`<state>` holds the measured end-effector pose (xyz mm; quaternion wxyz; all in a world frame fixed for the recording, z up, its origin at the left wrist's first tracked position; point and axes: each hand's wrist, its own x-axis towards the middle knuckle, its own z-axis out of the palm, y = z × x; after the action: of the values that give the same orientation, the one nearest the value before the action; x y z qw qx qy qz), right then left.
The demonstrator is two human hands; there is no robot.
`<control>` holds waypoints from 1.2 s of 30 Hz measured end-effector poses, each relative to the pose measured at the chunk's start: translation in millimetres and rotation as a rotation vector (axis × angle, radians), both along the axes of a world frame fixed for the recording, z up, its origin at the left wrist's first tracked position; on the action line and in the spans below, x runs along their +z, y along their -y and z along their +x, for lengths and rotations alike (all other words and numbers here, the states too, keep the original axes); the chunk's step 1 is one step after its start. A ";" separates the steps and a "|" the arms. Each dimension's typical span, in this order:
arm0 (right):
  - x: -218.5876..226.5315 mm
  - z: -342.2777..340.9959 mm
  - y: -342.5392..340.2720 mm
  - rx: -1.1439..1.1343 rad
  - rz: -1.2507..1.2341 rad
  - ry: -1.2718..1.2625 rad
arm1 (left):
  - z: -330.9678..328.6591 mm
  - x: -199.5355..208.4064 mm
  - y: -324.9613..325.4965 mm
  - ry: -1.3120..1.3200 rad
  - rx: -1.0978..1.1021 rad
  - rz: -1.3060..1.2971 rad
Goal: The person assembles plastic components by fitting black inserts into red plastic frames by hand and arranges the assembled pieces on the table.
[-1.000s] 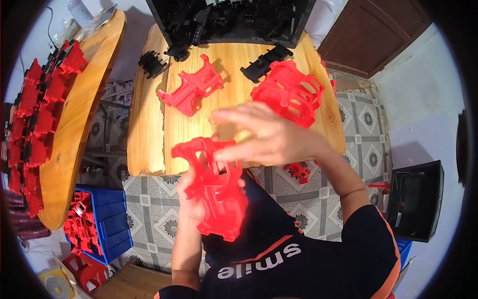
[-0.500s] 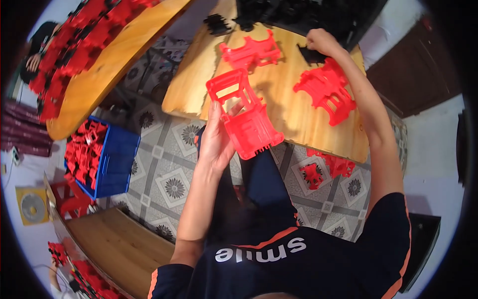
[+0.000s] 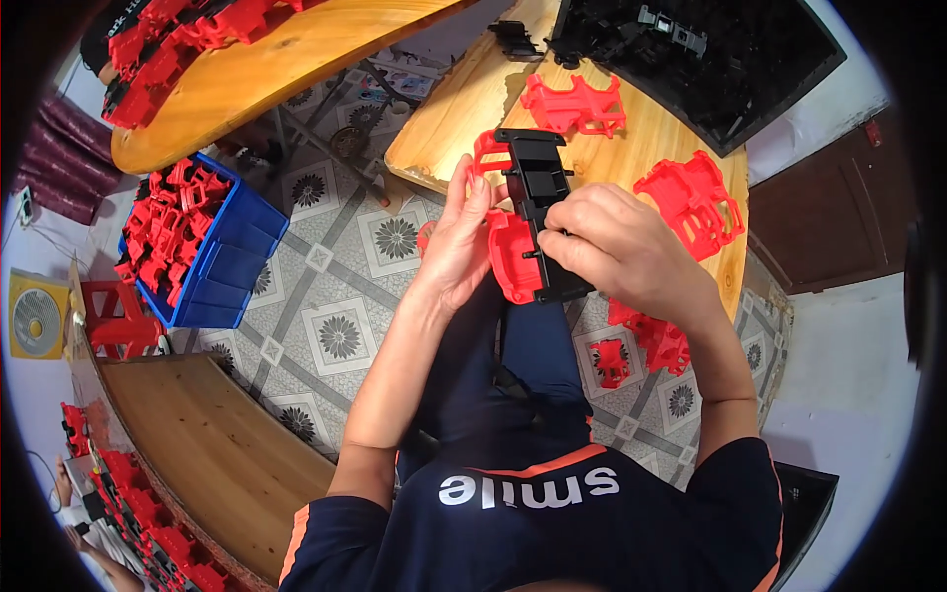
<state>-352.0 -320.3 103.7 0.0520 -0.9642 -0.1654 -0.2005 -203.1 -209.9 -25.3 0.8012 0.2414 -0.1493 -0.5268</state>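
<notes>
A red plastic frame [image 3: 512, 259] is held up in front of me by my left hand [image 3: 460, 237], its fingers and thumb closed on the frame's left side. My right hand [image 3: 621, 244] pinches a black plastic part [image 3: 541, 183] with raised box-like pockets. That black part lies against the red frame's right side and covers much of it; whether the two are joined I cannot tell. On the wooden table [image 3: 449, 128] beyond, one red frame [image 3: 574, 105] lies near the middle, and more red pieces [image 3: 693, 202] lie on the right.
A black tray [image 3: 691, 59] of black parts stands at the table's far right. Left of me is a blue crate [image 3: 222, 252] full of red pieces. Another wooden table [image 3: 286, 61] carries red and black assemblies. Red pieces [image 3: 651, 335] also lie below the table's near edge.
My right hand has come back from the far side of the table with the black part and brought it against the red frame. The red frame has turned and shifted right.
</notes>
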 end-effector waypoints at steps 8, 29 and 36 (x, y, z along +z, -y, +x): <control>-3.8 2.0 -20.1 0.020 -0.102 0.017 | -7.3 4.7 -10.7 0.013 -0.008 -0.034; -70.9 32.5 9.9 -0.127 1.368 -0.013 | -17.4 24.7 -20.1 0.413 0.522 0.145; -58.6 46.8 -29.9 -0.087 1.493 -0.289 | -18.2 63.2 -40.0 0.505 0.802 -0.004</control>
<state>-305.2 -290.4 45.1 0.7038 -0.6953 0.0607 -0.1326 -221.3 -169.9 37.9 0.8805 0.3992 -0.2353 -0.1004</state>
